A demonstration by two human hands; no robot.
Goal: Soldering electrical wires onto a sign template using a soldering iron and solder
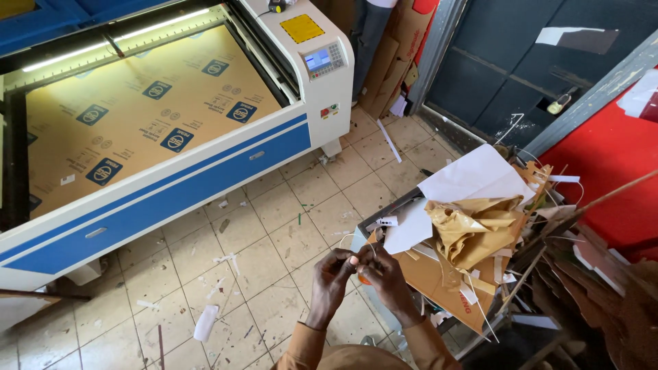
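At lower centre of the frame, the left hand [331, 274] and the right hand [385, 273] are meeting fingertip to fingertip over the tiled floor [274, 233]. Both are pinching a small orange piece [363, 277], mostly hidden between the fingers, and a thin white strip [345, 238] is looping up from the grip and curving toward the scrap pile. Fingers of both hands are clenching around the piece; exactly what it is cannot be told.

Just right of the hands, a heaped bin of offcuts [439, 288] is overflowing with crumpled brown paper [473, 229], white sheets [476, 177] and loose slivers. At upper left, a large blue and white cutting machine [171, 195] is standing open with a tan sheet [147, 113] lying on its bed. A second person's legs [369, 34] are showing at top centre.

Risks noted:
- The piece is small and held only by fingertips; a slip would likely be dropping it among the white scraps littering the tiles, where it would be hard to find.
- The strip is trailing near the heap; snagging on protruding slivers could be jerking it from the grip or tearing it.
- The heap is leaning outward; a nudge from the right forearm could be spilling it.
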